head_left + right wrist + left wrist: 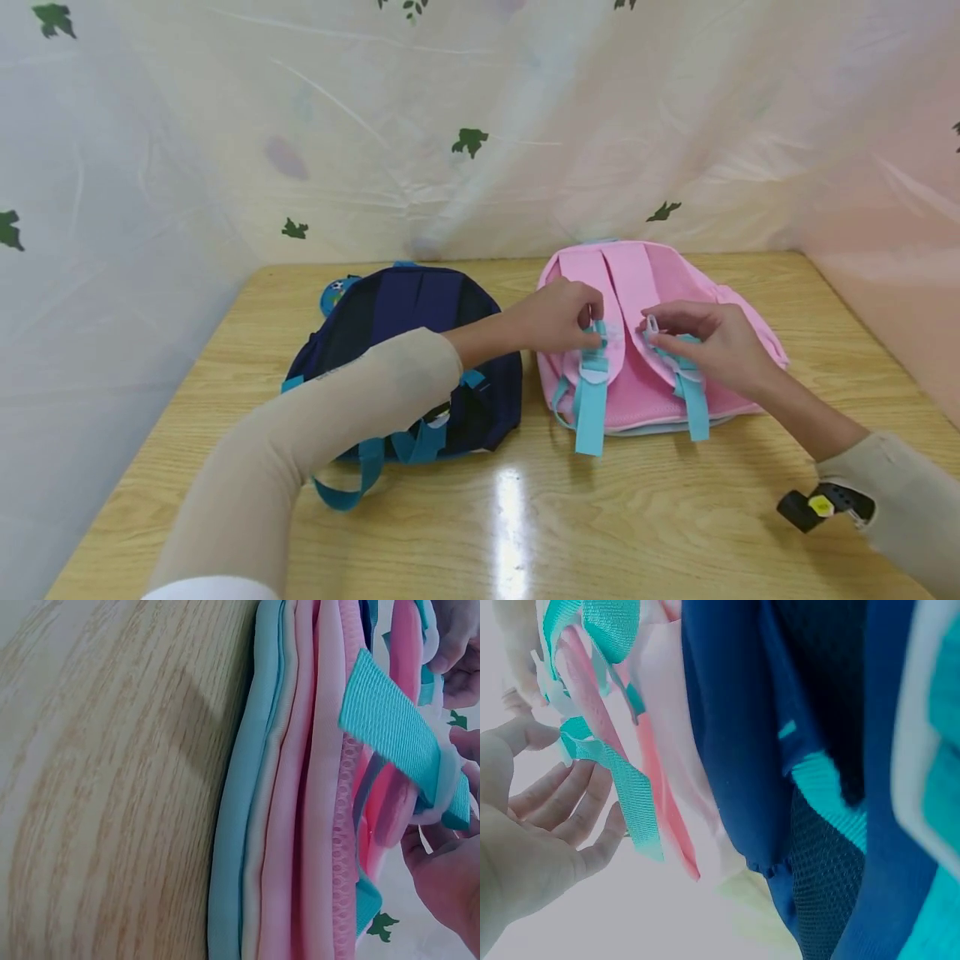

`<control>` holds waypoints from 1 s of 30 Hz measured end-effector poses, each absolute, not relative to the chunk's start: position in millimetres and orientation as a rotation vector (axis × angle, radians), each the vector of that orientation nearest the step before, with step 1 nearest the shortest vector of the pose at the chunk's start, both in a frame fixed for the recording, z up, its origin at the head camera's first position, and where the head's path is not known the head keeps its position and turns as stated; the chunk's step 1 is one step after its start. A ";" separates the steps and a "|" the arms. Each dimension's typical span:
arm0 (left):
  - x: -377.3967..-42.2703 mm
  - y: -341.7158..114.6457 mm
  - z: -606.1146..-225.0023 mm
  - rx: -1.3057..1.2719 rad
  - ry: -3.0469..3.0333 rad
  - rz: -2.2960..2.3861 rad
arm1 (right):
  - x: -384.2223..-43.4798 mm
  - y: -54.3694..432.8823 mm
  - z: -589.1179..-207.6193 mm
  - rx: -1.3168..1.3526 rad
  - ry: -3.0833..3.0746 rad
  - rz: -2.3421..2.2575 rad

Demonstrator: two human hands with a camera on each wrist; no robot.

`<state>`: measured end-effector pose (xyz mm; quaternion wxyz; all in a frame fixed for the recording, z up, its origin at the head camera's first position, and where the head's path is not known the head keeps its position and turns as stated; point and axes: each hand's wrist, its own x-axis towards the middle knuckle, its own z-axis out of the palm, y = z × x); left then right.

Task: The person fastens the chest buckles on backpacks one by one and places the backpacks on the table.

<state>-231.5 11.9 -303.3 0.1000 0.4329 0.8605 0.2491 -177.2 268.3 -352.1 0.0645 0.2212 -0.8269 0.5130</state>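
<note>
A pink backpack (pixel 686 279) lies on the table, its back panel and two shoulder straps facing up. My left hand (pixel 555 315) pinches a turquoise strap (pixel 574 739) on the left shoulder strap between thumb and fingertips. At the other shoulder strap, my right hand (pixel 716 337) holds a small white plastic buckle (pixel 652 326) between thumb and index finger. Turquoise webbing ends (pixel 592 412) hang from white adjusters below both hands. In the right wrist view, the right fingers lie behind a turquoise strap (pixel 394 720), which partly hides them.
Left of the pink bag lies a navy backpack (pixel 416 296) with turquoise straps, partly covered by my left forearm. A round blue football charm (pixel 333 293) shows at its far side. The wooden table (pixel 615 517) meets a leaf-patterned sheet (pixel 360 150) behind the bags.
</note>
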 end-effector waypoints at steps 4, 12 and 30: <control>-232.5 7.7 -300.1 1.284 2.514 0.817 | -176.6 267.6 -349.8 0.682 -2.532 1.435; -235.7 0.3 -299.9 1.297 2.508 0.922 | -176.5 257.9 -343.2 0.625 -2.582 1.426; -233.8 0.0 -303.5 1.275 2.441 0.950 | -176.3 245.9 -340.2 0.680 -2.574 1.303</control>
